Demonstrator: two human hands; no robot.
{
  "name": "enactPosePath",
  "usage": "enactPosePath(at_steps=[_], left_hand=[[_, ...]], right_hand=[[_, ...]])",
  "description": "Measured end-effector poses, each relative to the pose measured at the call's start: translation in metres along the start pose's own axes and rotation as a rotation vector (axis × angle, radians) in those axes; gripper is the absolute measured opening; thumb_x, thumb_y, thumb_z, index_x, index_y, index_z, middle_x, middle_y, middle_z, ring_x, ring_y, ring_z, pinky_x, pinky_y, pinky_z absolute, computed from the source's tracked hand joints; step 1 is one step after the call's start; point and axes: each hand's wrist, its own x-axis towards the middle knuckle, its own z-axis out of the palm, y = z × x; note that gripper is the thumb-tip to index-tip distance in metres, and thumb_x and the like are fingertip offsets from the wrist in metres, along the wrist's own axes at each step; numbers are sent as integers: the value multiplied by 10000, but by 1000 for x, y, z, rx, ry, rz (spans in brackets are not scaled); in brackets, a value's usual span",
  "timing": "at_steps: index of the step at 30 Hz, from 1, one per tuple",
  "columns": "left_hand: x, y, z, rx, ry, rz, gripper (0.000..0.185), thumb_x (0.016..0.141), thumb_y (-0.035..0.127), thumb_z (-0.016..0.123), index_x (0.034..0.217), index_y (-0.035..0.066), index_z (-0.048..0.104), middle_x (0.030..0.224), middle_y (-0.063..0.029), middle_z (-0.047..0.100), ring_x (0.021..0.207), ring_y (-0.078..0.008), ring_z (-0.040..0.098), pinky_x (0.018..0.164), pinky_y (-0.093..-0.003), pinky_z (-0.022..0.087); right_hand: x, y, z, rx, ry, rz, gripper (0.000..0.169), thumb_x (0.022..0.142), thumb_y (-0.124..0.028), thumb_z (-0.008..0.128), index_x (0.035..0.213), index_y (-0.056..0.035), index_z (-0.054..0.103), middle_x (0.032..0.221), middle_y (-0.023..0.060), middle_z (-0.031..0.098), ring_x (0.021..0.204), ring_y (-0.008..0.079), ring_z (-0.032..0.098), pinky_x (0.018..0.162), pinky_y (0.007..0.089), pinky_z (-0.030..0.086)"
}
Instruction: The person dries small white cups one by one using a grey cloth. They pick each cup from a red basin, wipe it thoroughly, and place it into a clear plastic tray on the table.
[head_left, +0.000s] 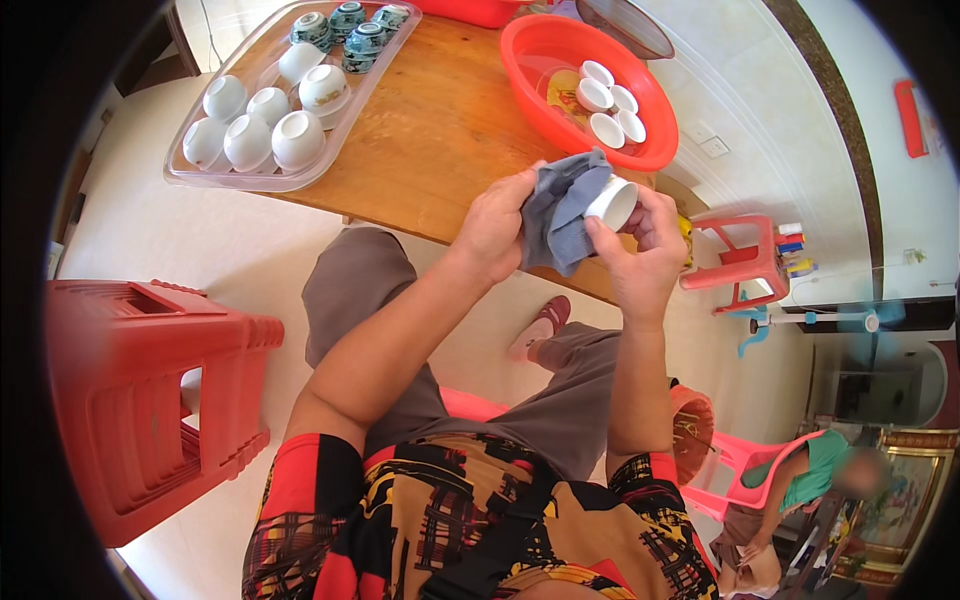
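Note:
Over the near edge of the wooden table, my left hand (493, 225) grips a grey-blue cloth (564, 214), bunched against a small white cup (613, 204). My right hand (651, 244) holds that cup by its rim and side, its mouth tilted toward the lower right. Just beyond stands a red plastic basin (525, 90) with several white cups (595, 95) inside. At the left of the table, a clear plastic tray (341, 139) bears several upturned white cups (247, 141) and several blue-green patterned cups (365, 41).
The wooden table (427, 97) lies in front of me. Stacked red plastic stools (165, 405) stand at left, with a red stool (750, 262) at right. A bin (691, 431) sits by my right side. Behind it, a person in green (814, 472) is near a pink chair (742, 465).

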Motion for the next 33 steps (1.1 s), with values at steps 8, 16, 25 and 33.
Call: enactPosePath(at_steps=[8, 16, 25, 33], left_hand=[[-1, -11, 0, 244, -131, 38, 404, 994, 302, 400, 1278, 20, 461, 1163, -81, 568, 1018, -135, 578, 850, -285, 503], [-2, -12, -3, 790, -142, 370, 403, 999, 325, 305, 1037, 2, 542, 912, -27, 548, 833, -97, 517, 762, -252, 437], [-4, 3, -3, 753, -71, -74, 388, 974, 325, 393, 880, 20, 613, 766, -12, 592, 661, -91, 537, 585, -242, 437], [-7, -7, 2, 1260, -85, 690, 293, 912, 263, 496, 946, -18, 574, 748, -141, 517, 644, -290, 543, 581, -347, 436]], right_hand=[[-4, -3, -3, 396, -81, 242, 432, 702, 13, 723, 1093, 73, 550, 983, 46, 555, 833, 124, 588, 773, 265, 491], [-14, -3, 7, 91, -175, 10, 500, 598, -20, 762, 1049, 35, 554, 964, 66, 525, 831, 137, 570, 675, 253, 484], [-9, -9, -5, -471, -280, -569, 570, 580, -37, 789, 1082, 26, 528, 1003, 137, 510, 786, 240, 598, 633, 317, 519], [-31, 1, 11, 584, -157, 338, 363, 807, -142, 698, 1064, 58, 538, 904, 80, 581, 671, 149, 596, 574, 279, 517]])
